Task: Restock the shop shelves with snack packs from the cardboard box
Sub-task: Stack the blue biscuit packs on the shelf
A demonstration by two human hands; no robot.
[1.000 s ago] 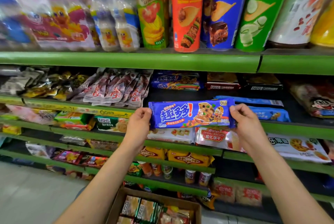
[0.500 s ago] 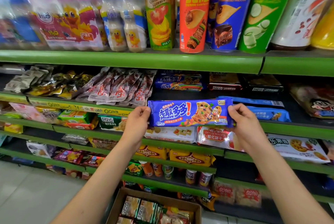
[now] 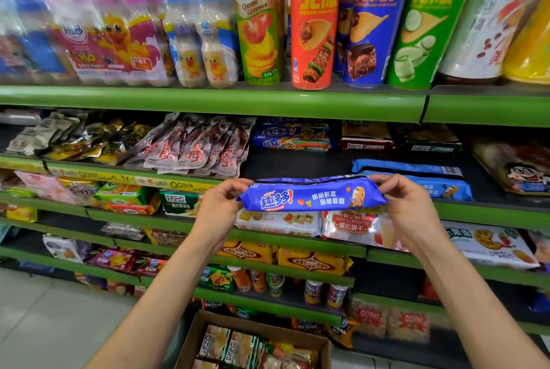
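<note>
The blue cookie pack [image 3: 312, 194] reads "趣多多!". On the top shelf, the orange can [image 3: 315, 20], blue can [image 3: 376, 17] and green can [image 3: 428, 20] carry "Lay's 乐事" and "无限". A red-and-white pack [image 3: 355, 227] says "Wafer JIASHILI BISCUITS 威化饼干".

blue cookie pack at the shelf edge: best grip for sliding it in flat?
Grip the blue cookie pack by its two short ends, coming in from either side, as the left hand and right hand do now. It is long, slim and lying level, so end pinches probably keep it straight and leave the long edge free to enter the shelf.
</note>
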